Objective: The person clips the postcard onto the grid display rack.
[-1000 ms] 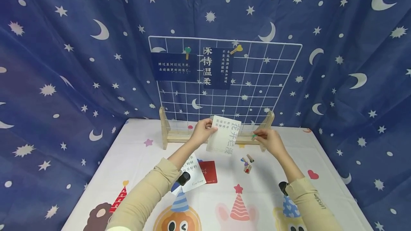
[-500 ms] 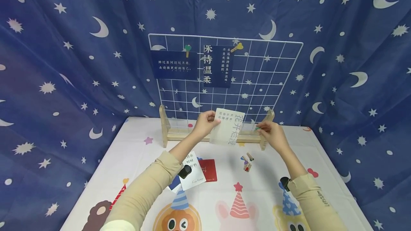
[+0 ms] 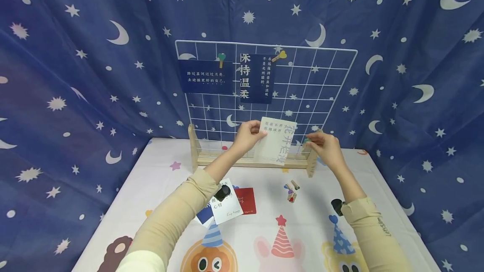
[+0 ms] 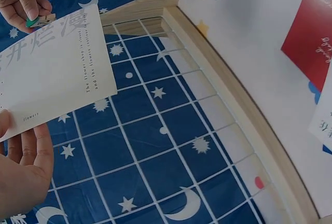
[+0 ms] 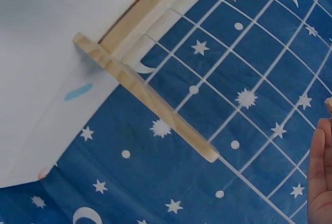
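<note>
Head view: pale card printed with grey characters, held upright.

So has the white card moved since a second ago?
Yes. The white card has gone up and slightly right, now overlapping the wire grid above its wooden base.
</note>
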The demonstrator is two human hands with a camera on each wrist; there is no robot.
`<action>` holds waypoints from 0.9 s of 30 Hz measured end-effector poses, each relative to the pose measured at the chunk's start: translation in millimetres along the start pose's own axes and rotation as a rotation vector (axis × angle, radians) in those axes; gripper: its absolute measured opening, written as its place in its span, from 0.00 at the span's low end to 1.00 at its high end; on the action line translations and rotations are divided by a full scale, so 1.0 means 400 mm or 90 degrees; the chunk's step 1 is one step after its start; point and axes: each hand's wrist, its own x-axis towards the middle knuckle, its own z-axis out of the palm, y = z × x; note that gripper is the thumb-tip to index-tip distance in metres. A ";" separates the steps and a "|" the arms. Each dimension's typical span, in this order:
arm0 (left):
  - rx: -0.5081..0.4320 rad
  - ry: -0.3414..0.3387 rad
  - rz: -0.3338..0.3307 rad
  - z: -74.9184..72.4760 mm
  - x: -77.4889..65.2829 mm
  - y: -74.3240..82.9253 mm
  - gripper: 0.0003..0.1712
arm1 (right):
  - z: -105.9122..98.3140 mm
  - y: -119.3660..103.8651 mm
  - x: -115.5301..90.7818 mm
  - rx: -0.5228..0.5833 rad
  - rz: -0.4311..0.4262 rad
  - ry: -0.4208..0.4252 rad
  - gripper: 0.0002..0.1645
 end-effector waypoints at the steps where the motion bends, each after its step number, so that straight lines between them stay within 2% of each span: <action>1: -0.006 0.001 -0.002 0.000 0.003 0.005 0.13 | -0.003 -0.002 0.003 -0.001 0.000 0.001 0.13; 8: -0.029 0.017 -0.013 0.003 0.024 0.034 0.13 | -0.022 -0.016 0.023 0.012 -0.002 0.011 0.12; 16: -0.025 0.035 0.004 0.001 0.047 0.060 0.14 | -0.046 -0.034 0.045 -0.002 -0.026 0.019 0.12; 23: -0.032 0.029 0.015 0.001 0.068 0.091 0.14 | -0.074 -0.047 0.072 -0.010 -0.018 0.007 0.13; 27: -0.019 0.038 0.028 0.002 0.080 0.112 0.13 | -0.090 -0.049 0.091 -0.014 -0.019 0.019 0.14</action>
